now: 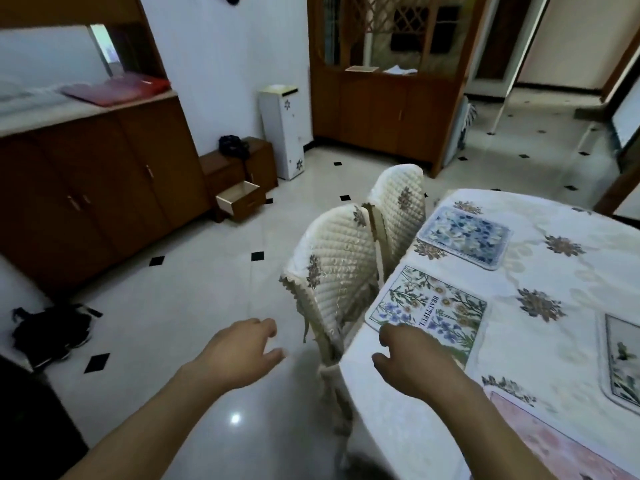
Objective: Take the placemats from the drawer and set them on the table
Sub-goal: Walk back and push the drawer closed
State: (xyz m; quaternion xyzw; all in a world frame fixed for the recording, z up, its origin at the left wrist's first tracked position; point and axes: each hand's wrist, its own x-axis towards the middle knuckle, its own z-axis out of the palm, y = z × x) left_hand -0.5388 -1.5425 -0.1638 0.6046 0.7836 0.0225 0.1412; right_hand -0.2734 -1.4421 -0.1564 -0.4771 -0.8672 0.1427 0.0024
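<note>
Four placemats lie flat on the table (pixel 398 427), which has a white cloth with brown flowers. The blue placemat (pixel 464 237) is the farthest. Just beside it, nearer, is the white placemat (pixel 429 313) with flowers and the word BEAUTIFUL. A third placemat (pixel 620 358) is cut by the right edge, and the pink placemat (pixel 554 441) is nearest. The small wooden drawer (pixel 240 199) stands pulled open, low by the wall.

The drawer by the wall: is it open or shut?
Open. The drawer stands pulled out of the small cabinet, and its pale inside shows.
</note>
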